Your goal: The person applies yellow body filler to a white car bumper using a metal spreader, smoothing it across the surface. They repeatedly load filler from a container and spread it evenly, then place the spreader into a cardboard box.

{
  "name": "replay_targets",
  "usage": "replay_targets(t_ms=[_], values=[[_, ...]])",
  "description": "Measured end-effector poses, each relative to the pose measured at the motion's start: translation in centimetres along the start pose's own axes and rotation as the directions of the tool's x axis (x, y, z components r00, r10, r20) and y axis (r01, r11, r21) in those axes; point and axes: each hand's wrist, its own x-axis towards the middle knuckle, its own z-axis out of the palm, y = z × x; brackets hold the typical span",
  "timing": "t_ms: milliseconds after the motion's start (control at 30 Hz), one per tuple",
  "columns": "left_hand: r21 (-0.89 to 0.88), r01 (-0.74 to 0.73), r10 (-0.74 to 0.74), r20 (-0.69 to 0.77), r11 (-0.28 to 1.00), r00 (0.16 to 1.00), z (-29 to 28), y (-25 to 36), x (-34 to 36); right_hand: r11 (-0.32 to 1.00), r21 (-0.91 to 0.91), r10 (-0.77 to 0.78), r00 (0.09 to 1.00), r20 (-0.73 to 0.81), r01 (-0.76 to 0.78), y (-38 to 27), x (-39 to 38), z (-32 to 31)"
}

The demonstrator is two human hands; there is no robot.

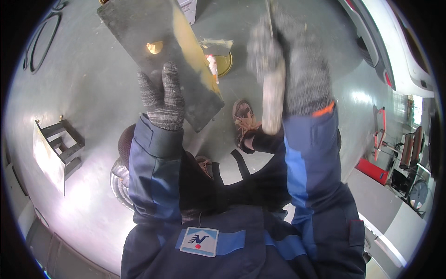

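Observation:
My left hand [162, 102], in a grey knit glove, grips the lower left edge of a dark flat board [139, 30]. A yellowish paste [186, 35] is smeared along the board's right side, and a small dab [155, 47] sits near its middle. In my right hand [304, 69], also gloved and blurred by motion, is a scraper with a pale worn handle [273, 100]; its thin blade points away from me. Beyond the board stands a round yellowish tin [226, 64], with a flat smeared piece [217, 46] across it and a red-and-white tube [213, 67] beside it.
A white vehicle [388, 32] stands at the far right. On the left floor are a dark-framed panel stand [60, 144] and a black looped hose or cable [42, 44]. A red box [371, 171] and wheeled equipment [411, 151] stand to the right. My shoes [244, 121] are below my hands.

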Motion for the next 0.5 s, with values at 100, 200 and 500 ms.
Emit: replay_targets(t_ms=[100,200,500], values=[[-0.095,-0.009,0.002,-0.075,0.995,0.997,0.3,0.7,1.2,0.989,0.013,0.145,0.989,0.024,-0.145,4.5,-5.7,-1.3],[-0.231,0.024,-0.064,-0.17,0.973,0.983,0.8,1.5,1.8,0.912,0.093,0.408,0.905,-0.12,-0.399,9.4,-8.6,-2.1],[0.033,-0.073,0.075,-0.042,0.997,0.996,-0.5,0.8,1.1,0.948,0.026,0.311,0.94,0.142,-0.318,9.4,-2.8,-1.8]])
